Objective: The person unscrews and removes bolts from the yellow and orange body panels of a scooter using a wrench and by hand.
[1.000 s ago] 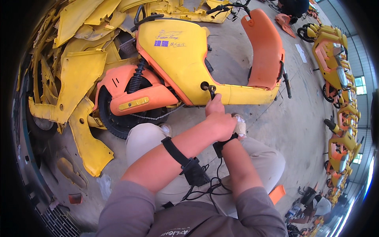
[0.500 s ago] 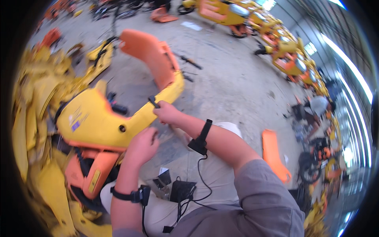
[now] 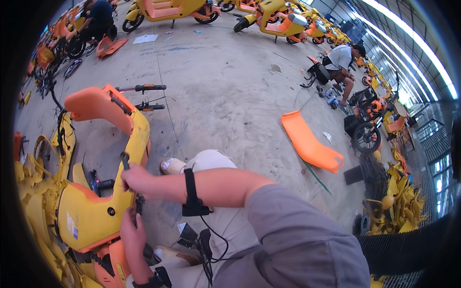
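Note:
In front of me at the left is a partly stripped scooter body [image 3: 91,213], with a yellow shell and an orange curved panel [image 3: 98,104] at its far end. My right hand [image 3: 138,180] is closed round a dark hand tool [image 3: 125,161], whose end sticks up over the shell's yellow edge; its exact kind is unclear. Below it, my left hand [image 3: 133,235] is at the shell's near side, fingers bent beside a small dark piece [image 3: 139,204]. What its fingers grip is hidden. Handlebar grips [image 3: 150,88] stick out behind the orange panel.
Yellow panels [image 3: 38,211] are heaped at the left. A loose orange panel [image 3: 312,141] lies on the floor at right. A person [image 3: 342,62] sits beyond it near a stripped scooter [image 3: 370,127]; another person [image 3: 97,19] is at far left. Scooters [image 3: 168,8] stand along the back.
The view has swung right, so the scooter body and my hands appear farther left. My right hand still holds the tool at the yellow edge; my left hand stays near the shell's side.

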Available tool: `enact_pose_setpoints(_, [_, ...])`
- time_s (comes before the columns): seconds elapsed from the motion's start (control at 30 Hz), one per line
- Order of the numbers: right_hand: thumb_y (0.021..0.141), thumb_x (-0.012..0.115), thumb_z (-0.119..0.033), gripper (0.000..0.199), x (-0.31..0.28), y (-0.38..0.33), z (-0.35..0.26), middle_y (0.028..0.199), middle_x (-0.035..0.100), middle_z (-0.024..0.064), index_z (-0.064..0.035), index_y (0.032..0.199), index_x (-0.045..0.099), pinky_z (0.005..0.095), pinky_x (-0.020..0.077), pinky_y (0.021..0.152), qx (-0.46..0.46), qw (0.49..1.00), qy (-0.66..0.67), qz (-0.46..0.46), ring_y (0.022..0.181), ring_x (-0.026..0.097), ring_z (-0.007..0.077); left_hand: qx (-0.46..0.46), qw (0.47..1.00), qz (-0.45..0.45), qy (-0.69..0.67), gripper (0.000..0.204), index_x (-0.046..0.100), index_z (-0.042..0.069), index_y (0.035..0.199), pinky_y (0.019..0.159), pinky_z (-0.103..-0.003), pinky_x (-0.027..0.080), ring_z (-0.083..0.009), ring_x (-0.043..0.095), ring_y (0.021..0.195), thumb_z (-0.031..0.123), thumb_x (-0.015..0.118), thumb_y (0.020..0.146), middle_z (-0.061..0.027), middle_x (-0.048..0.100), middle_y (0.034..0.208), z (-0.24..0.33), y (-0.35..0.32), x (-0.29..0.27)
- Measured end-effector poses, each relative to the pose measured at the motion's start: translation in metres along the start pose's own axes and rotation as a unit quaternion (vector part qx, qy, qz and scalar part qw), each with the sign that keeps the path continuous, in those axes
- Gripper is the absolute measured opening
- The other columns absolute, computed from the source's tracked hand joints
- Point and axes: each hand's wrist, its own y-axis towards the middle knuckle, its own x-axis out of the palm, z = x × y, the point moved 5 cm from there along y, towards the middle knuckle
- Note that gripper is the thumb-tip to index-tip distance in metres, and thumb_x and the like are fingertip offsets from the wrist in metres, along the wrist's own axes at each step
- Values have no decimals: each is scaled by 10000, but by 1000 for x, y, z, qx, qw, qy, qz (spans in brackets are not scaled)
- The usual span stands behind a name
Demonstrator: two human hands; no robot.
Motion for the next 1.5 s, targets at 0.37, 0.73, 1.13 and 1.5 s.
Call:
enact_pose_setpoints(0.37, [879,485,-234,264,3,-42,-23,799,588,107,-6,1012,481,352,400,497,67,990,-51,-114,580,478,164,-43,987,-120,-94,312,529,-34,1139,797,-351,488,-227,601,862,76,662,879,-137,601,982,8,14,28])
enact_pose_setpoints(0.73, [894,572,-266,243,7,-21,-16,797,609,58,-48,995,529,319,454,573,162,977,-35,-137,772,598,159,4,993,-91,-80,504,550,-22,1177,954,-448,430,-374,558,1131,195,764,776,-226,612,1159,22,44,19])
enact_pose_setpoints(1.13, [931,566,-283,224,28,-25,14,768,624,54,-63,943,524,261,429,615,192,967,-46,-160,748,600,140,17,987,-148,-53,287,585,37,1014,797,-439,475,-368,611,923,316,546,963,-175,630,1010,-2,27,8])
enact_pose_setpoints(1.5, [930,557,-263,220,31,-24,10,821,645,55,-61,1006,515,264,434,683,183,962,-110,-168,771,577,125,-55,989,-133,44,292,547,30,1184,850,-410,497,-325,636,997,164,588,928,-156,663,1089,-28,20,-8])
